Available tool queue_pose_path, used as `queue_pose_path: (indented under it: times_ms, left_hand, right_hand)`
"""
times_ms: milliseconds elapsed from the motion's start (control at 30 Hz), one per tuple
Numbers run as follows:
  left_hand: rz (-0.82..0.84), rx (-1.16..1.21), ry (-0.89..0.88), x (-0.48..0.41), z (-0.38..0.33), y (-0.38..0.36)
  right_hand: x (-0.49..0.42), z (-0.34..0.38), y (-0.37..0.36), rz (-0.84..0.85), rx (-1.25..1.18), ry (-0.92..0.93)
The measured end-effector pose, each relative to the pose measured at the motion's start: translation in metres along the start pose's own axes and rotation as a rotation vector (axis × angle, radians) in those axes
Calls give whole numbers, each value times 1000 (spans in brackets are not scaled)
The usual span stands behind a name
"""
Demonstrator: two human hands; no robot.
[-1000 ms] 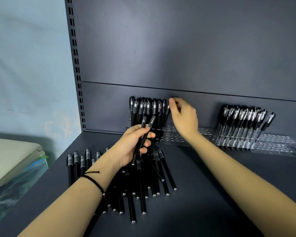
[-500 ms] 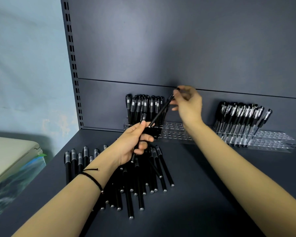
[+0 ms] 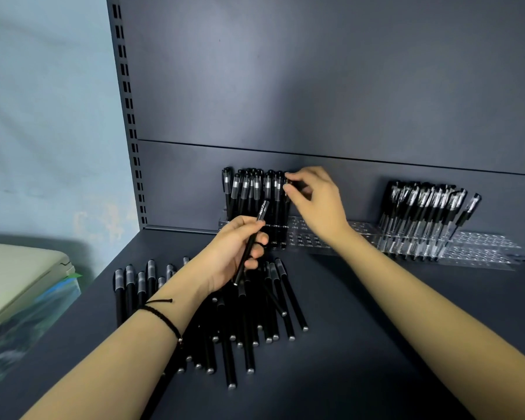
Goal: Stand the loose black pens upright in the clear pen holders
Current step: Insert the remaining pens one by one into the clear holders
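A heap of loose black pens [image 3: 249, 325] lies on the dark shelf in front of me. My left hand [image 3: 235, 253] grips one black pen [image 3: 250, 242], tilted with its cap up and to the right. My right hand [image 3: 317, 198] pinches the top of a black pen [image 3: 286, 207] that stands at the right end of the row of upright pens [image 3: 252, 192] in the clear holder [image 3: 312, 234]. A second group of upright pens [image 3: 425, 216] fills the holder further right.
The dark shelf [image 3: 361, 344] ends at a grey back panel [image 3: 315, 86] with a slotted upright [image 3: 128, 116] on the left. A pale box [image 3: 15, 277] sits off the shelf's left edge. Empty clear holder slots [image 3: 482, 247] lie at the far right.
My right hand took a pen from my left hand, lifted it, then lowered it upright at the right end of the row. My left hand keeps one pen.
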State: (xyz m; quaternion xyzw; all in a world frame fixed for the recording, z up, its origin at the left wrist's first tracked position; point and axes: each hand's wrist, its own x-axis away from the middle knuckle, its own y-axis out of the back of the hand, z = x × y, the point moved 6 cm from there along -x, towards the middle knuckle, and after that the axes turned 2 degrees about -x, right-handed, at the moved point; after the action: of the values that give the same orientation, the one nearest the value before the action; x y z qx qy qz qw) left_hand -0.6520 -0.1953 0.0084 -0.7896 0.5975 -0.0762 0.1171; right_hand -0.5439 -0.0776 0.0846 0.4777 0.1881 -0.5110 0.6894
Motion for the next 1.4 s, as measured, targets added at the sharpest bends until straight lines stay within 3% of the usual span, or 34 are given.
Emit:
queue_pose_path:
  times_ms: [133,300,400,500,567,667,767,967,1067,1233,1400]
  left_hand:
    - [-22,-57,-132,2,-8,-3]
    - [-27,-268,-286,7,-14,-14]
    - [-107,-376,-314,6,-11,-11]
    - [-178,-780,-381,4,-6,-5]
    - [-94,-1131,-409,4,2,-11]
    - [38,-1431,-507,10,8,-26]
    - [121,-1629,-552,13,11,-36]
    - [228,-1731,-411,11,24,-33]
    - [212,-1753,-420,11,23,-33]
    - [207,-1762,-431,13,21,-34]
    - [215,-1775,-401,11,22,-34]
  right_hand:
    - [11,16,7,-48,-59,-36]
    - [22,34,-5,215,-260,-109]
    - [22,33,-6,283,-414,-212]
    - [13,21,5,151,-596,-328]
    - [2,9,21,-18,-638,-348]
    - [-11,-6,47,-190,-451,-234]
    - [-20,-16,57,-256,-252,-138]
    - [-31,-24,41,-229,-186,-107]
    - [-33,-24,28,-177,-150,-74]
    - [-15,-36,-2,47,-90,-94]
    - [-9,-30,2,48,-91,-83]
